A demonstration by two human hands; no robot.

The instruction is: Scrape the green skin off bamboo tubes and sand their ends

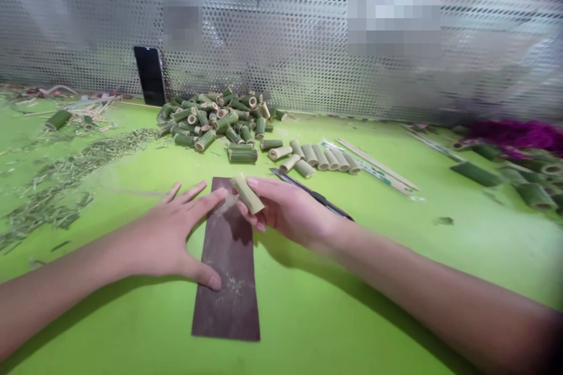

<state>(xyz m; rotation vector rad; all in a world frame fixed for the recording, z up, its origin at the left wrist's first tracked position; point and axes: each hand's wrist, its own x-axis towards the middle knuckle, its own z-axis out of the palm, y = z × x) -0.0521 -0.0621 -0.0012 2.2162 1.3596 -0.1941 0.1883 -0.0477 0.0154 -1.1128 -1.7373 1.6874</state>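
Observation:
My right hand (285, 211) is closed round a short pale bamboo piece (247, 193), whose lower end rests on a dark brown sandpaper sheet (229, 281) lying on the green table (360, 281). My left hand (171, 240) lies flat with fingers spread, pressing the sheet's left edge, thumb on the paper. Pale dust marks the sheet.
A heap of green bamboo pieces (215, 117) lies behind, with a row of peeled ones (316, 158) to its right. A dark knife (312, 193) lies by my right hand. A black phone (150, 75) leans on the perforated wall. Shavings (65, 176) cover the left; purple material (519, 132) sits far right.

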